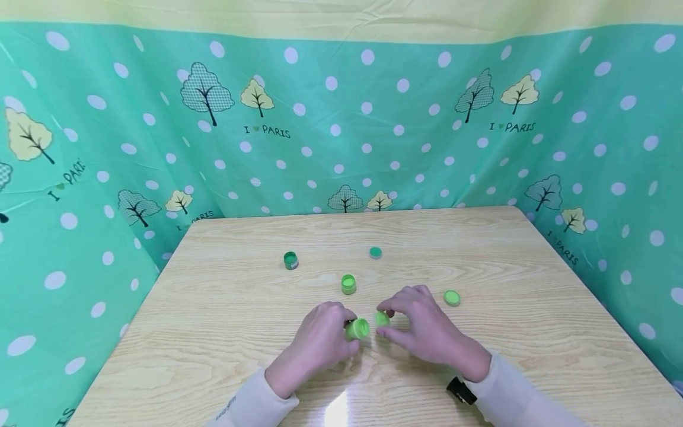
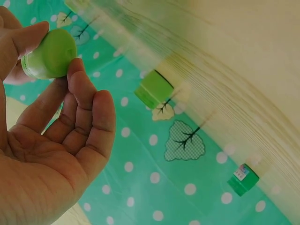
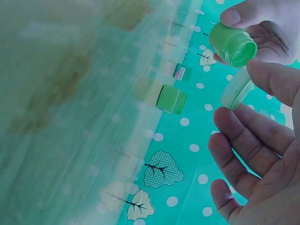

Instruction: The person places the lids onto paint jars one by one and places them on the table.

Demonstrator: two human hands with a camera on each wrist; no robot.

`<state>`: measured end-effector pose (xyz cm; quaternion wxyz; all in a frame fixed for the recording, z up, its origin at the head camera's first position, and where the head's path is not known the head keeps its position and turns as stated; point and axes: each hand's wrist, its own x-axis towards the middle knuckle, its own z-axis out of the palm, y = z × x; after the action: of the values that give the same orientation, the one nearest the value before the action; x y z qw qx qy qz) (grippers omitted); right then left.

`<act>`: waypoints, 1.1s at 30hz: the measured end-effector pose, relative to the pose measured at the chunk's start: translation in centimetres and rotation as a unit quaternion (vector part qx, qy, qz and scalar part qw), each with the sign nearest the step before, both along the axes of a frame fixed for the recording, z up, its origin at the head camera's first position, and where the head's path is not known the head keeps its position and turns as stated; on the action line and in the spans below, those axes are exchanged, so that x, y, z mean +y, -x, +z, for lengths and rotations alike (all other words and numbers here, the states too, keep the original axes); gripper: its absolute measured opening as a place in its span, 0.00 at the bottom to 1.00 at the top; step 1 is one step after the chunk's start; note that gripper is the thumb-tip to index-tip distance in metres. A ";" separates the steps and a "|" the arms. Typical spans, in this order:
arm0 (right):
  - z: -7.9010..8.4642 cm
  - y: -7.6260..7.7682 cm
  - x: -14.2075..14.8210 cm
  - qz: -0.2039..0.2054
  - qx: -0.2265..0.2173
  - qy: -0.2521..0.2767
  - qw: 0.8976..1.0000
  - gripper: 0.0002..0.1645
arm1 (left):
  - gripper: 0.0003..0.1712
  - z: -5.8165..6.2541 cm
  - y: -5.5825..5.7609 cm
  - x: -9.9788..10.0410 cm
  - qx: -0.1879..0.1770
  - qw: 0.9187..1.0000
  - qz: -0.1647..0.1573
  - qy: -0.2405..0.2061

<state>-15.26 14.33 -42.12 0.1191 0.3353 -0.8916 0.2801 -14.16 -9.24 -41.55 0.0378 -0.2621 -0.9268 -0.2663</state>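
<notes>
My left hand (image 1: 324, 337) grips a small light green paint jar (image 1: 358, 329) above the near middle of the table. The jar is uncapped and tilted, its round mouth toward the right; the right wrist view shows green inside the jar (image 3: 226, 40). Just to its right, my right hand (image 1: 424, 326) pinches a round lid (image 1: 382, 319) by its edge, between thumb and fingers. Lid (image 3: 236, 89) and jar stand slightly apart. In the left wrist view, the base of the jar (image 2: 55, 52) shows between thumb and fingertips.
Beyond the hands an uncapped green jar (image 1: 348, 284) stands upright, with a dark green jar (image 1: 290, 261) farther back left. A light green lid (image 1: 452, 298) lies right of my right hand, and a teal lid (image 1: 376, 253) lies farther back. A patterned curtain (image 1: 368, 130) surrounds the wooden table (image 1: 224, 314).
</notes>
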 end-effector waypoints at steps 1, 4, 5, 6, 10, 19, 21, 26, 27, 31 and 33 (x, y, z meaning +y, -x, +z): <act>0.0 0.0 0.0 0.001 0.001 0.002 1.000 0.20 | 0.10 0.0 0.0 0.0 -0.001 1.000 0.000 0.001; 0.0 -0.2 -0.2 0.004 0.004 0.006 1.000 0.20 | 0.10 0.0 0.0 0.1 -0.002 1.000 -0.002 0.005; 0.0 -0.2 -0.2 0.006 0.005 0.008 1.000 0.20 | 0.10 0.0 0.0 0.1 -0.002 1.000 -0.003 0.006; 0.0 -0.2 -0.2 0.007 0.005 0.010 1.000 0.20 | 0.10 0.0 0.0 0.1 -0.001 1.000 -0.004 0.006; 0.0 -0.3 -0.4 0.014 0.011 0.019 1.000 0.20 | 0.10 -0.1 0.0 0.2 0.001 1.000 -0.006 0.006; -0.3 -0.3 -0.9 0.029 0.015 0.031 0.999 0.20 | 0.15 -0.2 0.1 0.3 -0.006 1.000 -0.004 0.014; -0.3 -0.3 -0.9 0.031 0.017 0.031 0.999 0.20 | 0.17 -0.2 0.1 0.2 -0.007 1.000 -0.005 0.014; -0.4 -0.1 -1.1 0.034 0.023 0.037 0.998 0.20 | 0.20 -0.3 0.3 0.2 0.003 1.000 -0.008 0.010; -0.4 0.0 -1.1 0.035 0.024 0.038 0.998 0.20 | 0.20 -0.3 0.3 0.2 0.007 1.000 -0.008 0.009; -0.4 0.1 -1.3 0.039 0.027 0.040 0.998 0.20 | 0.20 -0.3 0.3 0.2 0.013 1.000 -0.009 0.008; -0.4 0.1 -1.4 0.042 0.024 0.041 0.998 0.20 | 0.20 -0.4 0.4 0.2 0.012 1.000 -0.010 0.009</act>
<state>-15.39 12.95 -42.55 0.1425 0.3738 -0.8612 0.3134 -14.52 -9.07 -41.90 0.0444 -0.2746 -0.9261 -0.2549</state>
